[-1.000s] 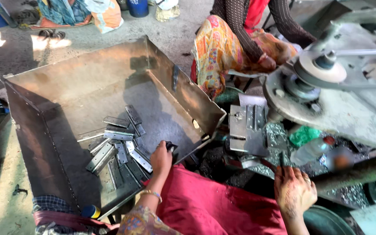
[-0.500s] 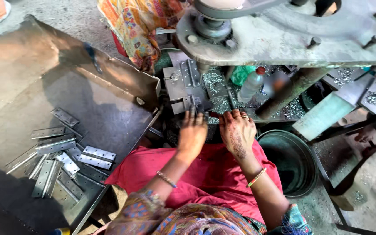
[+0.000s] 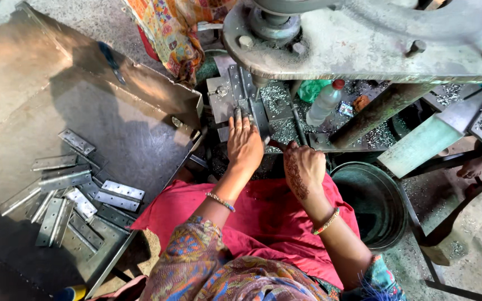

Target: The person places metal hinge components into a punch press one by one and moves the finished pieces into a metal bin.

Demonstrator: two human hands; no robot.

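My left hand (image 3: pixel 245 144) reaches forward with fingers stretched over a flat metal hinge plate (image 3: pixel 250 114), pressing it onto the grey die block (image 3: pixel 232 95) of the press. Just to its right, my right hand (image 3: pixel 302 167) is curled into a fist beside the die, pinching what looks like a thin dark stick (image 3: pixel 275 145). A pile of several drilled hinge plates (image 3: pixel 68 195) lies in the big sheet-metal tray (image 3: pixel 140 89) on my left. A red cloth (image 3: pixel 263 217) covers my lap.
The heavy press frame (image 3: pixel 364 39) overhangs the die. A plastic bottle (image 3: pixel 324 103) lies among metal chips behind my right hand. A dark round bucket (image 3: pixel 372 200) stands at the right. Another person's patterned clothing (image 3: pixel 174 28) shows beyond the tray.
My left hand left the tray's pile, came across to the press and now lies on the die block. My right hand closed into a fist beside it. My view swung right.
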